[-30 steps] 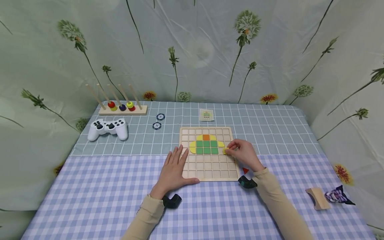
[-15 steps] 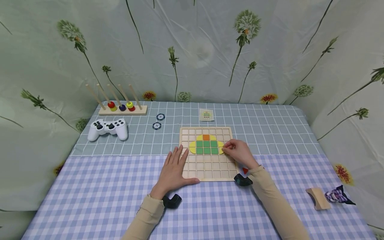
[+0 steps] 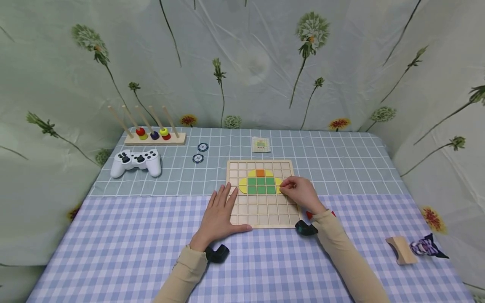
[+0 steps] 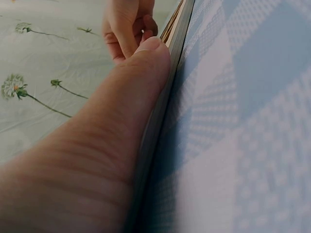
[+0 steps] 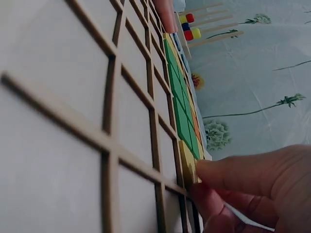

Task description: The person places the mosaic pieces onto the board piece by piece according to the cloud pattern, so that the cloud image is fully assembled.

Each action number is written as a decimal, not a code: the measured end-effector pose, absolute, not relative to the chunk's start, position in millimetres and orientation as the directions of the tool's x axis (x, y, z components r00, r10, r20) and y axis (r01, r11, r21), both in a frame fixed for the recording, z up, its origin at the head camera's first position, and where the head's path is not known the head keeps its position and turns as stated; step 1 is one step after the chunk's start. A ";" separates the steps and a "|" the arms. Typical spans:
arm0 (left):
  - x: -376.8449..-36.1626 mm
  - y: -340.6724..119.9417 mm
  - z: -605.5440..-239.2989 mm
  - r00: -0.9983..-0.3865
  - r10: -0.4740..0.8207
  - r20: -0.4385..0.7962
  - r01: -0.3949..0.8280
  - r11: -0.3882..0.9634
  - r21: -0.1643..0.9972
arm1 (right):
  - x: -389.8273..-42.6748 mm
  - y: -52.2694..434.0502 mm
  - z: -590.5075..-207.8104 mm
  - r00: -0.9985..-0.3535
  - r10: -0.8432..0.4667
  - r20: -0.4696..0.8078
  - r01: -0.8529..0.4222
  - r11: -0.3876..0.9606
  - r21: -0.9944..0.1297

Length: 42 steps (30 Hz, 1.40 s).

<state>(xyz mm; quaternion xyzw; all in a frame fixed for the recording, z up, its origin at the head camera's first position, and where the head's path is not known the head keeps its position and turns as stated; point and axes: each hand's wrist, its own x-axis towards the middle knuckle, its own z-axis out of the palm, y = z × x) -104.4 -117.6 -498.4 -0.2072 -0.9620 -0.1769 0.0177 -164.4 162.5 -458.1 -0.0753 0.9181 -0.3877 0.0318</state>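
Note:
A wooden grid board lies flat on the table, with green square tiles, an orange square tile and several yellow rounded tiles in its cells. My right hand pinches a yellow quarter-round tile at the cell right of the lower green row. In the right wrist view the tile sits against the cell's dividers, partly behind the fingertips. Fingers spread, my left hand rests on the board's left side, the thumb along its front edge.
Red triangular pieces lie beside the right sleeve, partly hidden. Behind the board is a small pattern card. Two round chips, a white game controller and a peg stand are left; a wooden arch block is right.
The right hand has brought the yellow tile slightly left into the cell beside the green tiles, then stayed nearly still there. The left hand has not moved.

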 end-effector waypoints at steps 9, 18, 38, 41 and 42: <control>-104.3 -116.7 -496.6 -0.916 0.390 0.095 0.398 0.855 0.333 | -148.8 188.4 -449.8 -0.978 -0.205 0.030 -0.166 0.688 -0.707; -104.9 -115.9 -497.8 -0.912 0.398 0.103 0.409 0.850 0.333 | -123.2 229.9 -447.4 -0.974 -0.224 -0.045 -0.135 0.722 -0.678; -106.4 -117.9 -500.4 -0.911 0.396 0.115 0.411 0.848 0.335 | -102.3 239.4 -456.7 -0.967 -0.250 -0.044 -0.170 0.768 -0.617; -106.1 -117.7 -500.0 -0.911 0.396 0.115 0.410 0.848 0.335 | -103.6 237.1 -456.7 -0.967 -0.255 -0.022 -0.188 0.767 -0.613; -105.9 -117.6 -499.9 -0.911 0.396 0.115 0.411 0.848 0.336 | -104.1 236.5 -456.7 -0.965 -0.260 -0.020 -0.192 0.761 -0.620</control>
